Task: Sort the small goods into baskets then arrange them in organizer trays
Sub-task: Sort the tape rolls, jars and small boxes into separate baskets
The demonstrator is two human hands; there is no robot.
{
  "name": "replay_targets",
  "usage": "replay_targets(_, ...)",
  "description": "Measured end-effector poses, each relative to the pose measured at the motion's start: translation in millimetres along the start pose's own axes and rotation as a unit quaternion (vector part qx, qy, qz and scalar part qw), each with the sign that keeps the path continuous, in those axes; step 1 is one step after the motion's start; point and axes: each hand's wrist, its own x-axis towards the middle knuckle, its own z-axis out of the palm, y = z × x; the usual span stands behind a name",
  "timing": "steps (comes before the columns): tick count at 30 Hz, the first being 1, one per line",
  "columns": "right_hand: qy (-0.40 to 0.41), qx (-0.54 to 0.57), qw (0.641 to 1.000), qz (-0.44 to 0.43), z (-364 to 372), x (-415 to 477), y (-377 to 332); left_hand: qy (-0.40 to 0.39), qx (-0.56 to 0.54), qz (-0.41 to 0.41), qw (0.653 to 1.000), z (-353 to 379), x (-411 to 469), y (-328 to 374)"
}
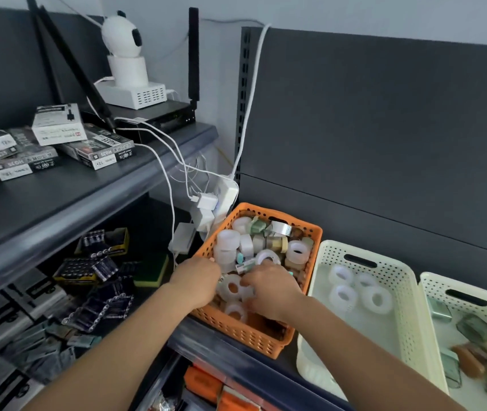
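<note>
Both your hands are down in the orange basket (pixel 266 336), left hand (pixel 196 281) curled at the near-left rim, right hand (pixel 270 287) cupped over the white tape rolls (pixel 233 287); whether either actually grips a roll, I can't tell. Plenty left here: the basket's heaped with mixed tapes. Just beside it, the cream basket (pixel 402 292) holds only four clear rolls (pixel 377 299), and the far-right basket (pixel 473 287) has brown and green ones. Sorting looks early; no organizer trays yet in sight.

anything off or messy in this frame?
Baskets look orderly. The oddity is left: battery packs lie jumbled on the lower shelf, and a power strip hangs by its cables beside the orange basket.
</note>
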Motion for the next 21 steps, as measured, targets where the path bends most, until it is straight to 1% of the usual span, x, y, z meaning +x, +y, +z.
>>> replay_targets(5, -0.062, -0.095, 0.994, -0.007, 2, 17, -5, -0.054, 0.042, 0.039, 0.997, -5, 7, -5)
replay_targets(9, -0.102, -0.115, 0.988, -0.006, -3, 23, -7, -0.094, 0.1, 0.061, 0.989, -9, 12, -3)
replay_targets(12, -0.1, -0.062, 0.993, 0.002, -2, 23, -4, -0.113, 0.156, 0.082, 0.978, -9, 17, 1)
replay_targets(14, -0.087, -0.006, 0.996, 0.014, -2, 21, -1, -0.079, 0.154, 0.095, 0.98, -9, 20, 1)
replay_targets(16, -0.07, 0.046, 0.996, 0.028, -3, 19, 0, -0.041, 0.111, 0.104, 0.988, -12, 21, 1)
replay_targets(19, -0.023, 0.118, 0.991, 0.051, -6, 14, 1, -0.024, 0.028, 0.106, 0.994, -20, 23, -2)
replay_targets(21, 0.023, 0.169, 0.982, 0.077, -11, 7, 4, -0.006, -0.028, 0.104, 0.994, -23, 29, -5)
